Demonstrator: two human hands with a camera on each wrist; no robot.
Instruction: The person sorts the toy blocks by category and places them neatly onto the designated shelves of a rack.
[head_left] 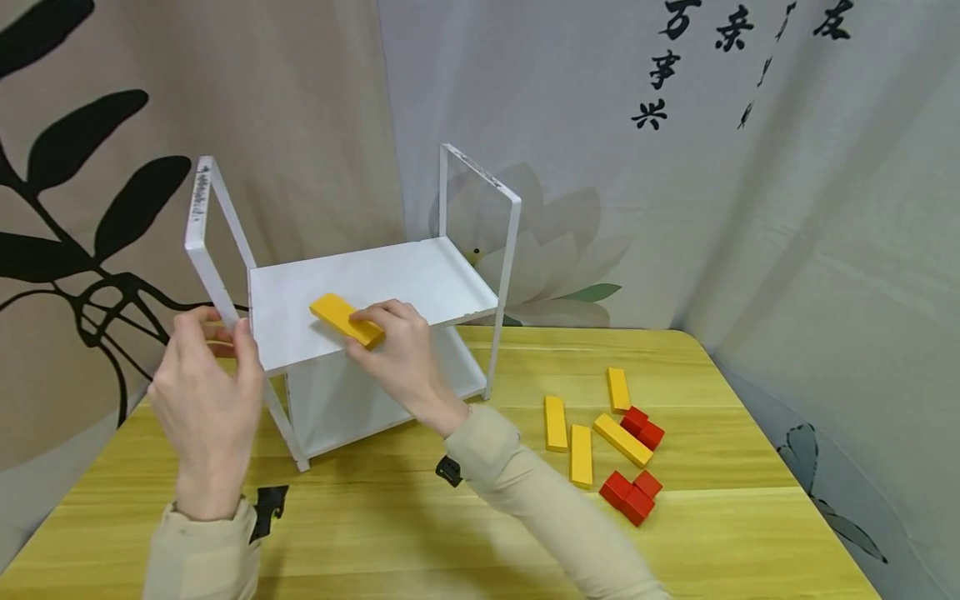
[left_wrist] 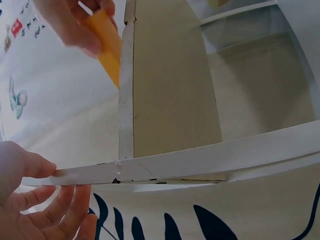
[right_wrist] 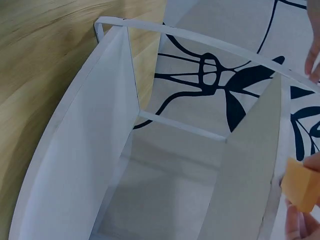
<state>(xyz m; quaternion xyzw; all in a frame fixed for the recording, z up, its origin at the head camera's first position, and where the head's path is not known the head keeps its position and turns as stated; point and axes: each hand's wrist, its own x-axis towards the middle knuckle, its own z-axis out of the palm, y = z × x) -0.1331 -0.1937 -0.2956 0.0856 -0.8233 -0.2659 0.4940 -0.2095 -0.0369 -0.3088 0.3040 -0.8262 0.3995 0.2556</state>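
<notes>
A white two-tier shelf rack with open rectangular side frames stands on the table. My left hand pinches the front upright of its left side frame between thumb and fingers, also seen in the left wrist view, where the thumb and fingers of the left hand lie on either side of the white bar. Over the upper shelf, my right hand pinches a yellow block by its near end. In the right wrist view the yellow block shows end-on beside the shelf edge.
On the table right of the rack lie several yellow blocks and some red blocks, one group nearer and another farther back. A curtain with printed leaves and writing hangs behind the table.
</notes>
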